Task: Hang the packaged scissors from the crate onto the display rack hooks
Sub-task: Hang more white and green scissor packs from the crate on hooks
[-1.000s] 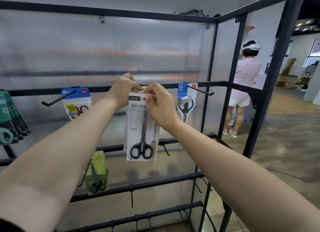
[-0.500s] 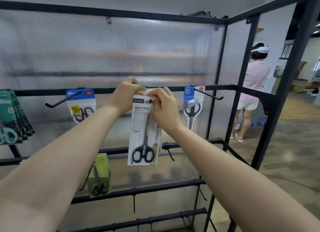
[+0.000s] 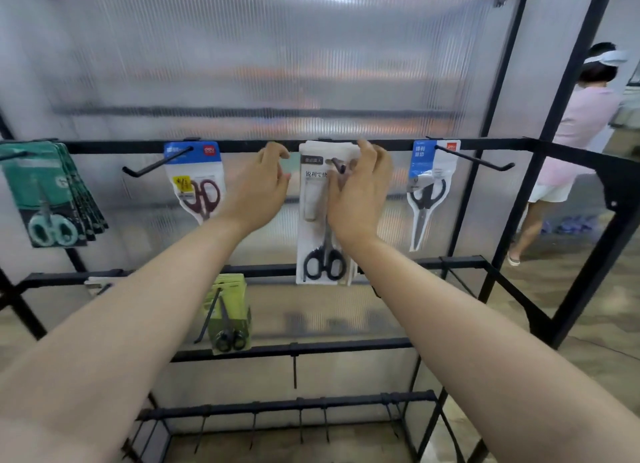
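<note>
White scissor pack (image 3: 317, 227) is on the middle hook (image 3: 341, 166) of the top rail (image 3: 242, 146). The hook tip pokes through the hang hole and the pack hangs upright.

Right grip (image 3: 360, 192) is curled on the pack's top right corner at the hook, probably seating it. Left grip (image 3: 258, 185) is off it, just beside its left edge, fingers loose, holding nothing.

This pack is nearly done, only the release is left.

Already hung: teal stack (image 3: 45, 192), blue-topped pack (image 3: 194, 175), second blue-topped pack (image 3: 429, 185), green pack (image 3: 230, 310) one rail down. Bare hooks (image 3: 294, 372) lower down.

Crate is out of view, so I can't tell how many remain.
</note>
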`<control>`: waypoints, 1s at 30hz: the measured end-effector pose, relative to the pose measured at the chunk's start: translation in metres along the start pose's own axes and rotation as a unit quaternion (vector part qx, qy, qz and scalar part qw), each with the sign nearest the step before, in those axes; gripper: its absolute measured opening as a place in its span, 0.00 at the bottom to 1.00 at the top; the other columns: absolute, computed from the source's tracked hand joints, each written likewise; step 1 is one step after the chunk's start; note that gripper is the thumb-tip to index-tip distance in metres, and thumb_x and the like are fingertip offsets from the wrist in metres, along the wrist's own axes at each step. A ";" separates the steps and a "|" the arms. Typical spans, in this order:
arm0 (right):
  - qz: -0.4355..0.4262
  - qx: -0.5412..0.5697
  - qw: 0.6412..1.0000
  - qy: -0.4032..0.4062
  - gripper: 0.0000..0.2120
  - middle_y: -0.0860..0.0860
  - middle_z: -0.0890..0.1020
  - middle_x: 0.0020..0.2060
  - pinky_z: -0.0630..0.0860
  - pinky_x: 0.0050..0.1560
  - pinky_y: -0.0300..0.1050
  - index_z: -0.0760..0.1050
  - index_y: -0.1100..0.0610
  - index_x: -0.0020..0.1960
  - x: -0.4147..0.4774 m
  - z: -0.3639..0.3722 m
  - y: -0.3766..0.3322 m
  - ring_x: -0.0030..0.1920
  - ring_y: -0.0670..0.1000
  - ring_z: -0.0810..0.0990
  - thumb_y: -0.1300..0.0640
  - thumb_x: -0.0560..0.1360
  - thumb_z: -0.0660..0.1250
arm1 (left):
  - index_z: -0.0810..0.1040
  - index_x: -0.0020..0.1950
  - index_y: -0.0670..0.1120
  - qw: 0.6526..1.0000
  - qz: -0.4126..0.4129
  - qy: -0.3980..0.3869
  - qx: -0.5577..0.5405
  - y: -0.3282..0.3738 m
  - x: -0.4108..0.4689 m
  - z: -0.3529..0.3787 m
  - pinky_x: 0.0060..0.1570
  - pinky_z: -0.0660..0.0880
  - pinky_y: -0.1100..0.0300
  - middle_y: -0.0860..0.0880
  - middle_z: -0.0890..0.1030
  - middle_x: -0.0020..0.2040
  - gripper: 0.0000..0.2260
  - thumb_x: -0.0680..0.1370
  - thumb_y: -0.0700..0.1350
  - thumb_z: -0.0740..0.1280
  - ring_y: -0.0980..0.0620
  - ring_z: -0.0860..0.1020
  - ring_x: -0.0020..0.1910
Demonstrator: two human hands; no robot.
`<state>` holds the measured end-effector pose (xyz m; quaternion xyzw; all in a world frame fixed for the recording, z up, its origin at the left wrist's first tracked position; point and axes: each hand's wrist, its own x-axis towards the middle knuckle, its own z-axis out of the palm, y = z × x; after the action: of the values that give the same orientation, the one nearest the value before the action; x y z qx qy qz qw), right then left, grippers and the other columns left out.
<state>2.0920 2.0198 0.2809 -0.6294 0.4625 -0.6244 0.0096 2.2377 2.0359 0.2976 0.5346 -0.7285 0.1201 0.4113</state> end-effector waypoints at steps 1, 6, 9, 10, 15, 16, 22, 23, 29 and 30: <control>0.040 0.005 0.999 0.019 0.28 0.57 0.67 0.63 0.66 0.65 0.48 0.62 0.58 0.70 -0.004 0.001 -0.002 0.63 0.54 0.68 0.57 0.74 0.69 | 0.67 0.61 0.41 1.000 -0.009 -0.003 0.000 -0.003 -0.007 0.002 0.39 0.67 0.60 0.49 0.71 0.41 0.10 0.80 0.42 0.59 0.53 0.70 0.38; 0.163 -0.044 0.986 0.014 0.42 0.57 0.62 0.69 0.53 0.71 0.50 0.57 0.59 0.73 -0.049 0.007 0.001 0.71 0.56 0.59 0.45 0.68 0.74 | 0.69 0.59 0.40 0.997 -0.056 -0.046 0.002 -0.009 -0.049 0.015 0.42 0.67 0.56 0.47 0.74 0.45 0.09 0.80 0.43 0.59 0.48 0.74 0.44; 0.208 -0.079 0.975 -0.010 0.45 0.58 0.61 0.70 0.55 0.72 0.52 0.55 0.60 0.74 -0.105 0.016 0.010 0.71 0.57 0.59 0.46 0.67 0.75 | 0.67 0.63 0.41 0.993 -0.081 -0.090 -0.004 -0.010 -0.084 0.024 0.44 0.72 0.51 0.42 0.78 0.46 0.12 0.80 0.44 0.58 0.42 0.77 0.46; 0.223 -0.089 0.971 -0.017 0.44 0.58 0.62 0.69 0.55 0.72 0.51 0.55 0.60 0.73 -0.126 0.020 0.013 0.70 0.57 0.59 0.47 0.67 0.75 | 0.66 0.63 0.41 0.990 -0.090 -0.108 -0.007 -0.010 -0.099 0.028 0.45 0.73 0.50 0.41 0.79 0.46 0.13 0.80 0.44 0.58 0.42 0.77 0.46; 0.266 -0.140 0.948 -0.104 0.38 0.59 0.63 0.68 0.59 0.67 0.48 0.56 0.61 0.73 -0.240 0.034 0.024 0.66 0.57 0.63 0.52 0.71 0.71 | 0.65 0.61 0.42 0.969 -0.077 -0.230 -0.053 -0.020 -0.195 0.045 0.36 0.70 0.54 0.41 0.80 0.44 0.11 0.81 0.45 0.58 0.40 0.78 0.41; 0.272 -0.146 0.943 -0.127 0.36 0.59 0.63 0.67 0.61 0.66 0.48 0.57 0.61 0.73 -0.263 0.037 0.028 0.65 0.58 0.63 0.53 0.72 0.71 | 0.66 0.62 0.43 0.961 -0.075 -0.263 -0.046 -0.026 -0.218 0.050 0.37 0.70 0.53 0.41 0.81 0.45 0.12 0.81 0.46 0.57 0.39 0.79 0.42; 0.310 -0.211 0.871 -0.318 0.31 0.61 0.63 0.66 0.64 0.64 0.50 0.61 0.62 0.70 -0.401 0.051 0.061 0.65 0.61 0.63 0.51 0.74 0.69 | 0.64 0.68 0.45 0.886 -0.157 -0.435 -0.008 -0.083 -0.357 0.077 0.44 0.70 0.52 0.43 0.79 0.57 0.16 0.82 0.47 0.56 0.40 0.77 0.52; 0.321 -0.218 0.850 -0.356 0.30 0.61 0.62 0.66 0.64 0.65 0.50 0.60 0.62 0.70 -0.422 0.052 0.068 0.66 0.61 0.63 0.50 0.75 0.68 | 0.64 0.68 0.45 0.871 -0.170 -0.462 -0.003 -0.096 -0.381 0.083 0.44 0.70 0.52 0.42 0.78 0.57 0.16 0.81 0.47 0.56 0.40 0.77 0.52; 0.372 -0.210 0.754 -0.499 0.28 0.59 0.60 0.68 0.64 0.65 0.51 0.58 0.60 0.72 -0.554 0.073 0.149 0.68 0.59 0.60 0.50 0.78 0.64 | 0.64 0.70 0.45 0.796 -0.274 -0.540 0.014 -0.177 -0.520 0.157 0.55 0.73 0.51 0.43 0.73 0.65 0.17 0.81 0.46 0.57 0.42 0.74 0.60; 0.371 -0.212 0.743 -0.514 0.27 0.59 0.61 0.68 0.65 0.65 0.51 0.59 0.61 0.71 -0.581 0.079 0.166 0.67 0.60 0.61 0.52 0.78 0.64 | 0.64 0.70 0.45 0.789 -0.283 -0.545 0.017 -0.190 -0.547 0.175 0.55 0.73 0.52 0.43 0.72 0.66 0.17 0.81 0.46 0.56 0.42 0.73 0.60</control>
<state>2.1804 2.2257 -0.2861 -0.6194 0.7049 -0.0386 0.3433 2.3713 2.2240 -0.2616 0.7005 -0.6457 -0.3003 -0.0472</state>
